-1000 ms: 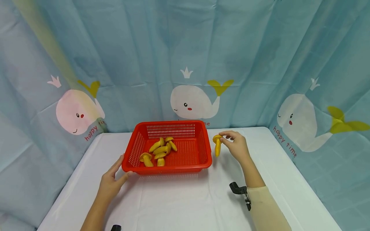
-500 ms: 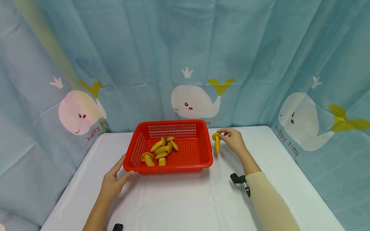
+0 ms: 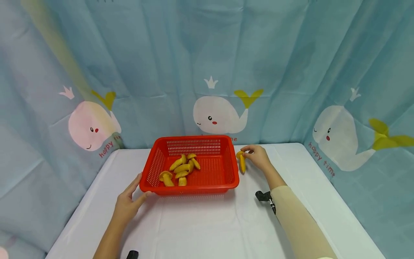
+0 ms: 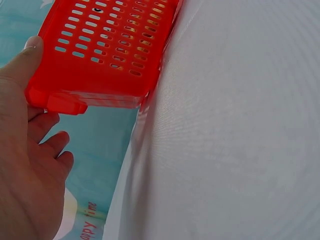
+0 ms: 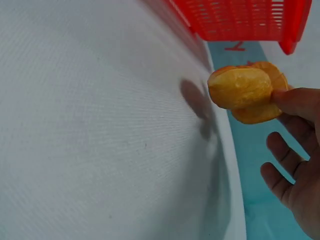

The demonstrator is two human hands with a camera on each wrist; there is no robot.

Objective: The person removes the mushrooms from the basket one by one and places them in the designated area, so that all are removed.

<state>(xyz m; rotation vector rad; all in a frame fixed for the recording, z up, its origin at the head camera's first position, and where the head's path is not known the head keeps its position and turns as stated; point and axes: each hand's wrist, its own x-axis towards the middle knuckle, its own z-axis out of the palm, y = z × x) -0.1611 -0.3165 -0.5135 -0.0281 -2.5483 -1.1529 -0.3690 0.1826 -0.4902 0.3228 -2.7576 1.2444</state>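
Observation:
A red plastic basket (image 3: pixel 207 187) with slotted walls sits on the white table, several yellow mushrooms (image 3: pixel 183 167) lying in its left half. At the basket's front left corner, my left hand (image 3: pixel 126 205) grips the rim; in the left wrist view the thumb (image 4: pixel 33 44) lies on one side of it and the fingers curl at the other. Just right of the basket, my right hand (image 3: pixel 257 157) pinches one yellow mushroom (image 3: pixel 242 164) by its cap between thumb and fingers, stem hanging down. The right wrist view shows this mushroom (image 5: pixel 241 89) above the tablecloth, apart from the basket.
A white cloth covers the table (image 3: pixel 194 226). Behind and to both sides hangs a blue curtain (image 3: pixel 155 72) printed with whales. A black wrist camera mount (image 3: pixel 265 197) is on the right forearm, and part of another (image 3: pixel 132 254) shows near the left.
My right hand has moved slightly left with the mushroom, closer to the basket's right side. The left hand stays at the basket's corner. The head view has shifted a little.

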